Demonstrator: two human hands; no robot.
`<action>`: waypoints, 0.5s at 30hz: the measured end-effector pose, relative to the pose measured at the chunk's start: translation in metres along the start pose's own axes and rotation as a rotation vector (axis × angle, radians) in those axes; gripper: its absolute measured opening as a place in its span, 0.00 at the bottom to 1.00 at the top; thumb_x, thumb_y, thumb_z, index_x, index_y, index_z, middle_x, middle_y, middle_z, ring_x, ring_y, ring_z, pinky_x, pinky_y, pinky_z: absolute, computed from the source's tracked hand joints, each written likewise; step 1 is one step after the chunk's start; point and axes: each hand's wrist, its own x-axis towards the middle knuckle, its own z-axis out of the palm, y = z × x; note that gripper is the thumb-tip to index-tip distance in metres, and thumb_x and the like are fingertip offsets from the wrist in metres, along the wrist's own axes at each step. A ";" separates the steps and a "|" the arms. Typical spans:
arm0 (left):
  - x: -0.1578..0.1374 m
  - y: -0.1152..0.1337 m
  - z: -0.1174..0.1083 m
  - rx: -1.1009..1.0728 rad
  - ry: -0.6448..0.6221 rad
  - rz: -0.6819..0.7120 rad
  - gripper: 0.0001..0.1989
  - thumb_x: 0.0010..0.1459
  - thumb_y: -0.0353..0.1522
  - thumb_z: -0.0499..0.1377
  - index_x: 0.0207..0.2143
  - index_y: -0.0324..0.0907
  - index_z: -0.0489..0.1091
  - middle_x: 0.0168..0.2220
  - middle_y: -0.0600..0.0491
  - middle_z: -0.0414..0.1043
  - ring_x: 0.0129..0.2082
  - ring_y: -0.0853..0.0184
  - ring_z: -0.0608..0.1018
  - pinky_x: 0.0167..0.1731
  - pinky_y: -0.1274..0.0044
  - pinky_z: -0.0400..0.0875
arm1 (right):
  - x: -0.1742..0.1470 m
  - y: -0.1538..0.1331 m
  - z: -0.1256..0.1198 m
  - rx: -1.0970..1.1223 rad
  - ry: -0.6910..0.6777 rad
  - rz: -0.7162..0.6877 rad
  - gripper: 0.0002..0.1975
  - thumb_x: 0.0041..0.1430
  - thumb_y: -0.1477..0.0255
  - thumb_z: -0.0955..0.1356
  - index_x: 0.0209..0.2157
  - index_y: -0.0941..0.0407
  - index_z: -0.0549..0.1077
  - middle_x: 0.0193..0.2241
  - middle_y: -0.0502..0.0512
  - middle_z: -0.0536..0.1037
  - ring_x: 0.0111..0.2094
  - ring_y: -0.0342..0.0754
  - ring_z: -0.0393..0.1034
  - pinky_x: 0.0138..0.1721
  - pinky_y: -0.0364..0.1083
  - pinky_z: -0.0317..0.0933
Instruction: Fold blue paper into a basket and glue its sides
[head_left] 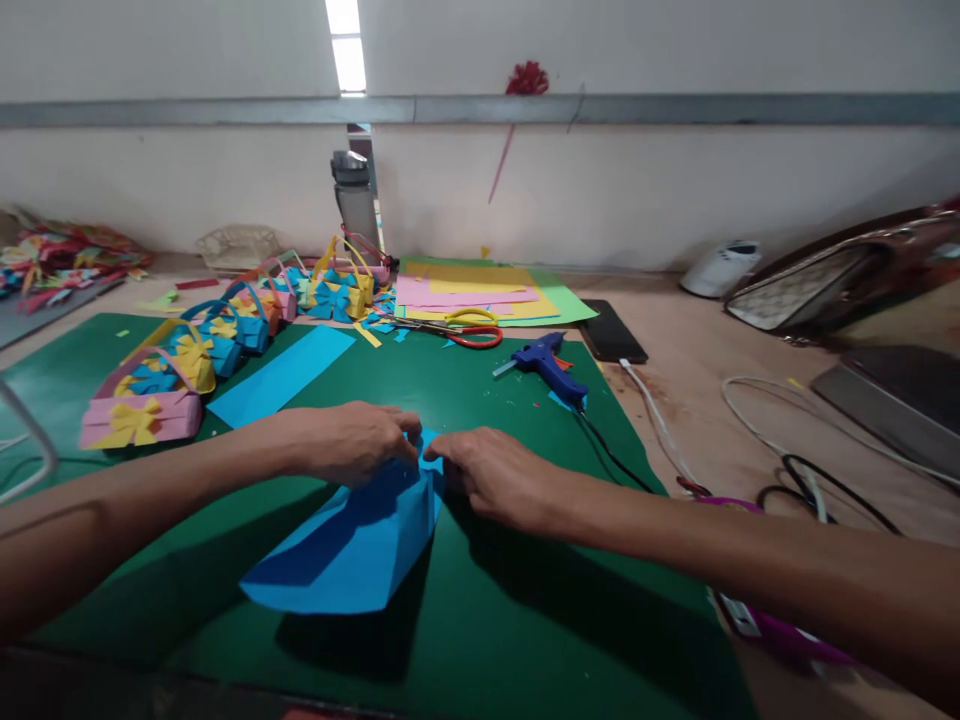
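Note:
A folded sheet of blue paper (341,560) rises tilted from the green cutting mat (540,620), its near edge lifted and casting a shadow. My left hand (364,443) grips the far end of the sheet from the left, fingers curled over it. From the right, my right hand (499,475) pinches the same end, its fingers close to those of the left. A flat blue paper strip (281,375) lies just beyond my left hand. Past my right hand rests a blue glue gun (551,367), its cord trailing right.
Several small paper baskets with bows (142,418) line the mat's left side. Scissors (457,327) lie before stacked coloured paper (480,290). A phone (613,330), cables and a bag (817,270) occupy the right; a bottle (355,205) stands at the wall.

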 end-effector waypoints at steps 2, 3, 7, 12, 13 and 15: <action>0.002 -0.002 -0.003 0.002 -0.002 -0.006 0.24 0.46 0.15 0.51 0.42 0.44 0.72 0.45 0.50 0.69 0.35 0.68 0.75 0.27 0.80 0.64 | 0.002 0.000 -0.001 -0.008 0.032 -0.062 0.20 0.41 0.86 0.63 0.38 0.59 0.71 0.30 0.55 0.74 0.31 0.46 0.65 0.30 0.42 0.51; 0.003 -0.003 -0.003 0.004 -0.005 -0.008 0.25 0.45 0.15 0.51 0.42 0.44 0.72 0.46 0.50 0.69 0.34 0.68 0.75 0.27 0.80 0.63 | 0.003 0.000 -0.002 -0.014 0.047 -0.086 0.19 0.40 0.86 0.63 0.37 0.59 0.71 0.30 0.55 0.74 0.31 0.46 0.64 0.30 0.42 0.52; 0.006 -0.003 -0.003 -0.014 -0.020 -0.006 0.25 0.45 0.16 0.52 0.41 0.46 0.73 0.46 0.51 0.69 0.37 0.67 0.75 0.29 0.80 0.64 | 0.005 0.003 -0.001 -0.008 0.067 -0.119 0.14 0.40 0.87 0.62 0.29 0.58 0.71 0.27 0.53 0.71 0.28 0.44 0.61 0.29 0.42 0.51; 0.003 0.000 -0.017 -0.017 -0.035 -0.044 0.25 0.47 0.16 0.51 0.44 0.46 0.73 0.46 0.49 0.71 0.40 0.64 0.75 0.27 0.80 0.63 | 0.005 0.005 0.007 0.095 0.070 -0.081 0.12 0.39 0.88 0.61 0.22 0.59 0.69 0.22 0.50 0.69 0.25 0.41 0.59 0.27 0.40 0.49; -0.001 0.002 -0.023 -0.004 -0.028 -0.081 0.27 0.47 0.16 0.51 0.47 0.46 0.71 0.46 0.49 0.70 0.40 0.64 0.75 0.27 0.80 0.63 | 0.005 0.005 0.008 0.126 0.079 -0.068 0.13 0.39 0.88 0.60 0.22 0.59 0.69 0.22 0.49 0.69 0.25 0.41 0.59 0.27 0.40 0.49; -0.013 0.007 -0.035 0.023 0.075 -0.160 0.25 0.50 0.17 0.52 0.47 0.47 0.69 0.46 0.50 0.71 0.39 0.64 0.75 0.28 0.79 0.64 | 0.004 0.003 0.010 0.189 0.105 -0.030 0.13 0.41 0.88 0.60 0.24 0.58 0.71 0.22 0.49 0.70 0.24 0.40 0.60 0.27 0.40 0.49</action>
